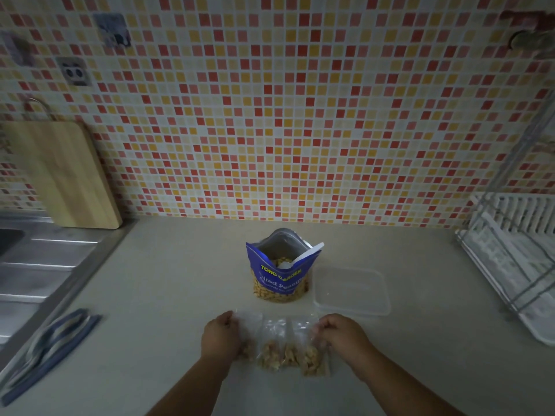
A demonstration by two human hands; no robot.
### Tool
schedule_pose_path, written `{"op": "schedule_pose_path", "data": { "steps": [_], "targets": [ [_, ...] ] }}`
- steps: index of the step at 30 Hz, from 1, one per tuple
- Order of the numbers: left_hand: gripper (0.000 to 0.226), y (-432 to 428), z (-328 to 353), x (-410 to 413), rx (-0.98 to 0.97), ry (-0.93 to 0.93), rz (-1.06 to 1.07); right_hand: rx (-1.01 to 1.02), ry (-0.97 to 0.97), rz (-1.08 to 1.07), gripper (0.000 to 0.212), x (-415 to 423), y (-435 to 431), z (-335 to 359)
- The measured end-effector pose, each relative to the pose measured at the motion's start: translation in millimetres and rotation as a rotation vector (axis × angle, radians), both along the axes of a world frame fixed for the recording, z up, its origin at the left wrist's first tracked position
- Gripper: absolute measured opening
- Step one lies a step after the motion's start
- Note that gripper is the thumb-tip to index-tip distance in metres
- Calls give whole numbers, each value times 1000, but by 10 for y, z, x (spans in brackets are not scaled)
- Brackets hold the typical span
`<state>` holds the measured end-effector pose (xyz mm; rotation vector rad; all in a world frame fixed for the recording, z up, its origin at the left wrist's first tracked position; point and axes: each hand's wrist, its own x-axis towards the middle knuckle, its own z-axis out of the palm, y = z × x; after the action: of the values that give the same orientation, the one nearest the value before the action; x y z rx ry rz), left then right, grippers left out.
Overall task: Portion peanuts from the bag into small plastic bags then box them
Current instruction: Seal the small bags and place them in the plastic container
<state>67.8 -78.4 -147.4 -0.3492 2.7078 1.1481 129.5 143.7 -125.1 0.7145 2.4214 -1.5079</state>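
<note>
A blue peanut bag stands open and upright on the counter's middle, with a white spoon sticking out of its mouth. To its right lies a clear plastic box, flat on the counter. Nearer to me, several small clear bags of peanuts sit side by side. My left hand grips the left end of this row and my right hand grips the right end. The peanuts fill the lower part of each small bag.
A steel sink drainboard runs along the left, with a wooden cutting board leaning on the tiled wall. Blue utensils lie at the counter's left front. A white dish rack stands at the right.
</note>
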Motion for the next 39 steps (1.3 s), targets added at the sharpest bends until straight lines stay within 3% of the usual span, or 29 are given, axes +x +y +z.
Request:
{"op": "schedule_pose_path", "data": {
  "steps": [2,3,5,8,12,17,23,27,32,39],
  "targets": [
    [53,23,27,-9,-151,43,-79,-117,6,-8,18,-2,-7,84],
    [50,42,53,-10,-166,121,-85,-170,13,-7,19,-9,-12,124],
    [42,92,180,38,89,195,-128,-267,44,0,21,-25,-44,225],
    [23,249,435,164,605,-86,-310,-356,96,12,21,-37,-121,376],
    [5,371,565,176,742,-32,-245,-385,157,36,21,-25,-196,517],
    [11,390,682,154,652,54,-327,-154,287,86,12,-13,-216,590],
    [20,442,715,179,531,211,-366,220,361,228,21,-89,-257,634],
    [35,446,743,186,503,279,-380,338,413,290,8,-112,-259,679],
    [35,478,793,229,429,385,-409,537,483,385,15,-125,-241,660],
    [35,435,857,215,437,394,-341,615,498,417,16,-122,-139,671]
  ]
}}
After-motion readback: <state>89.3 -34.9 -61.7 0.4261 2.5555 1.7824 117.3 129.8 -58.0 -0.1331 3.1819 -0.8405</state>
